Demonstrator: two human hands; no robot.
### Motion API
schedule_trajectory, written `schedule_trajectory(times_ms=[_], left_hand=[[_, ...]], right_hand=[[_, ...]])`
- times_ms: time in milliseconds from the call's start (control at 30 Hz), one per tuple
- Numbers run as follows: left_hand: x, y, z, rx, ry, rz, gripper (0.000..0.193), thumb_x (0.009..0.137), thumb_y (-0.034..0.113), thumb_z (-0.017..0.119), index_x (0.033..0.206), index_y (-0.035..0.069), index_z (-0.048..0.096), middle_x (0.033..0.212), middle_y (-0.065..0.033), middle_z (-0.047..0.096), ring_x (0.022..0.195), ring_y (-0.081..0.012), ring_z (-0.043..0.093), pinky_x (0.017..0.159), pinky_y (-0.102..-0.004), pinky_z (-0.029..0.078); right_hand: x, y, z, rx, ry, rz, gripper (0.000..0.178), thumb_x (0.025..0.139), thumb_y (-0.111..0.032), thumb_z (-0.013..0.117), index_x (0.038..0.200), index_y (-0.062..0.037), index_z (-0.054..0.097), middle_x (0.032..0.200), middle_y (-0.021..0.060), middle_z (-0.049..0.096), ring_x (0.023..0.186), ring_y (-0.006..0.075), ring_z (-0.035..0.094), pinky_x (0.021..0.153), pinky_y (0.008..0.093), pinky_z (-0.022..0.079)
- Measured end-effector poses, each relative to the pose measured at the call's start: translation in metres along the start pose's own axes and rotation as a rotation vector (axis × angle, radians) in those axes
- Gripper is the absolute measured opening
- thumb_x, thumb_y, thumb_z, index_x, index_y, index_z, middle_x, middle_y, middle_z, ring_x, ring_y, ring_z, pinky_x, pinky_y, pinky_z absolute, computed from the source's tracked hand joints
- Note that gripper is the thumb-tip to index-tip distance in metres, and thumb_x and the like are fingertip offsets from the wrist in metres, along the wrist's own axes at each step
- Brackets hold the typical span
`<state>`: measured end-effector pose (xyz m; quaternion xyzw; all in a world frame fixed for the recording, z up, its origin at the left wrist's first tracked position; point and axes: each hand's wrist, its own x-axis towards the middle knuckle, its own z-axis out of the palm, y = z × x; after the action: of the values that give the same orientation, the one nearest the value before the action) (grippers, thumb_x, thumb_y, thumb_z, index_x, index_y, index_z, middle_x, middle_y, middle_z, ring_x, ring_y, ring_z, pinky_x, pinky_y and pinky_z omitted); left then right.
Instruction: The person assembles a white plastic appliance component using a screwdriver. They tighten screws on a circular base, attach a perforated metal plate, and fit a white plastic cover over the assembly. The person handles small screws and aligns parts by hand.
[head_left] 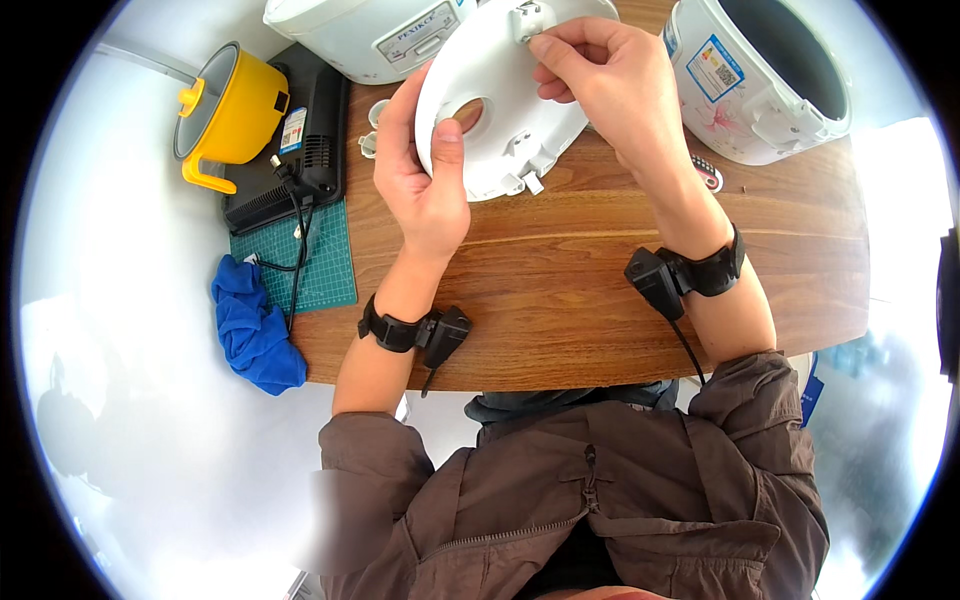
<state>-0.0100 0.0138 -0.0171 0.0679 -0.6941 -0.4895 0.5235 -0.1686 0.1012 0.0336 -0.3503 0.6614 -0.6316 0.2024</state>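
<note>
I hold a white round plastic rice cooker lid (545, 112) tilted above the table, with its hollow side and a round hole showing. My left hand (425, 185) grips its left rim, thumb on the inner face beside the hole. My right hand (620, 95) is closed in a pinch at a small fitting (530, 22) on the upper part of the lid. Whatever lies between those fingertips is hidden. Small latch-like pieces (528, 183) stick out at the lid's lower edge. Both wrists wear black straps with a small black device.
A white rice cooker body (720, 120), open at the top, stands at right; another white cooker (345, 40) is at back left. A yellow pot (230, 110) sits on a black appliance (310, 160). Near it are a green cutting mat (330, 260), black cable and blue cloth (255, 335).
</note>
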Motion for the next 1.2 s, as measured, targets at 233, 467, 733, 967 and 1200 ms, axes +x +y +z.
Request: schedule_trajectory(times_ms=[233,467,733,967,1200], left_hand=[[0.000,-0.001,0.000,-0.039,0.000,-0.020,0.044,0.103,0.016,0.058,0.139,-0.006,0.046,0.130,-0.0136,0.058,0.116,-0.0195,0.060,0.098,-0.0370,0.056],[-0.001,-0.015,-0.008,-0.011,0.018,-0.086,0.044,0.102,0.014,0.059,0.140,-0.005,0.046,0.130,-0.0132,0.059,0.115,-0.0197,0.061,0.099,-0.0362,0.054],[-0.002,-0.018,-0.010,-0.076,0.025,-0.150,0.043,0.102,0.012,0.059,0.141,-0.003,0.045,0.130,-0.0143,0.060,0.114,-0.0229,0.064,0.098,-0.0377,0.055],[-0.003,-0.014,-0.004,-0.230,0.085,-0.292,0.043,0.102,0.011,0.059,0.140,-0.002,0.046,0.129,-0.0139,0.061,0.115,-0.0253,0.065,0.096,-0.0379,0.056],[-0.004,-0.011,0.000,-0.301,0.142,-0.427,0.040,0.100,0.007,0.059,0.138,-0.001,0.049,0.126,-0.0127,0.064,0.113,-0.0249,0.066,0.094,-0.0372,0.056]], right_hand=[[0.004,0.009,-0.001,0.133,-0.034,0.038,0.023,0.093,-0.018,0.073,0.101,0.0038,0.073,0.083,0.0095,0.073,0.073,0.0140,0.070,0.068,0.0254,0.055],[0.007,0.013,0.003,0.075,-0.048,0.014,0.025,0.092,-0.021,0.074,0.100,0.0034,0.073,0.081,0.0084,0.073,0.072,0.0125,0.068,0.066,0.0249,0.055],[0.009,0.014,0.002,0.057,-0.051,0.037,0.027,0.092,-0.023,0.074,0.099,0.0031,0.074,0.081,0.0080,0.072,0.071,0.0122,0.067,0.066,0.0249,0.054],[0.011,0.023,0.004,0.092,-0.066,0.055,0.026,0.092,-0.022,0.073,0.097,0.0032,0.073,0.080,0.0075,0.072,0.070,0.0120,0.066,0.066,0.0253,0.053],[0.014,0.032,0.003,0.105,-0.096,0.110,0.026,0.091,-0.023,0.074,0.096,0.0023,0.073,0.079,0.0062,0.071,0.069,0.0113,0.064,0.066,0.0248,0.051]])
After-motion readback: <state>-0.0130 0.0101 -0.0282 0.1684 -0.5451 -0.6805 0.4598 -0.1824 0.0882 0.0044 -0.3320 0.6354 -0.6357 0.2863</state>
